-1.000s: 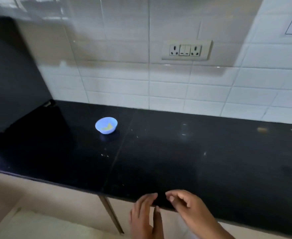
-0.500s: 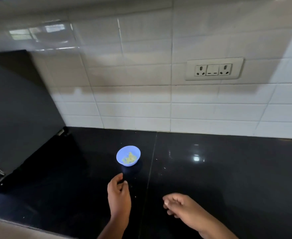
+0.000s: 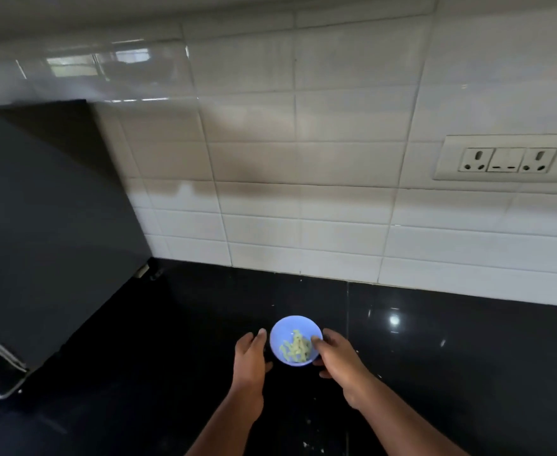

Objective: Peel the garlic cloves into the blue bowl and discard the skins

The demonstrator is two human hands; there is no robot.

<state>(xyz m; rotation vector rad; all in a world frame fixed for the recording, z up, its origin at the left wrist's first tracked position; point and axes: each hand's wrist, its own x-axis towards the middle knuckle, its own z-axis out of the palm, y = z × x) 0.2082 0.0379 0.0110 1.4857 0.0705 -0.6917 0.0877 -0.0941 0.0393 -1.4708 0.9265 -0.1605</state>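
Observation:
The small blue bowl [image 3: 289, 325] stands on the black counter [image 3: 451, 373] near its middle. Inside it lies a little heap of pale yellow-green peeled garlic cloves [image 3: 295, 347]. My right hand [image 3: 338, 355] grips the bowl's right side, thumb over the rim and fingers under the edge. My left hand [image 3: 250, 357] is just left of the bowl with its fingers stretched out and holding nothing; whether it touches the bowl I cannot tell.
A large dark slanted appliance [image 3: 46, 232] fills the left side over the counter. The white tiled wall [image 3: 303, 209] rises behind, with a socket panel [image 3: 507, 159] at the right. A few pale flecks [image 3: 306, 444] lie on the counter near me.
The view has moved closer to the bowl. Both hands have reached forward to it; the right hand has taken hold of its right rim, the left arrived at its left side.

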